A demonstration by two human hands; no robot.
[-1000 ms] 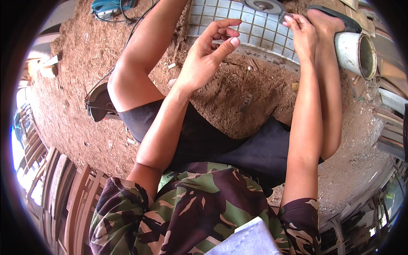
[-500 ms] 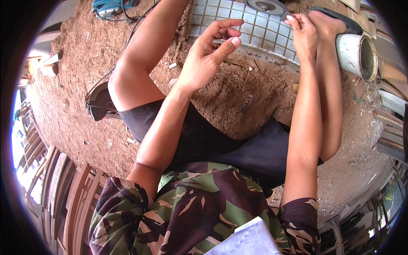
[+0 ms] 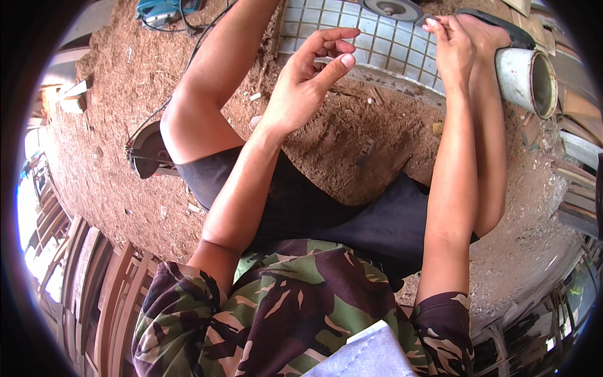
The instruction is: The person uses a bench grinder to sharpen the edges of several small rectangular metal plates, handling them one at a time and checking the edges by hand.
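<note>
My left hand (image 3: 306, 81) hovers over the near edge of a white tiled slab (image 3: 352, 31). Its fingers are curled but apart from the thumb, and nothing is in it. Farther right, my right hand (image 3: 455, 53) is closed in a pinch beside my right foot. A small dark piece shows at its fingertips, too small to name. Just left of those fingertips a round grey disc (image 3: 391, 9) with a hub in its middle lies over the tiles, cut off by the upper edge of the view.
A stained white bucket (image 3: 524, 78) lies on its side at the right. At the left are a circular blade (image 3: 149, 151) by my knee and a blue power tool (image 3: 166, 11) with a black cord. Sawdust covers the ground; stacked wood (image 3: 113, 301) stands lower left.
My right hand has shifted very slightly to the right, still pinched. My left hand has hardly moved.
</note>
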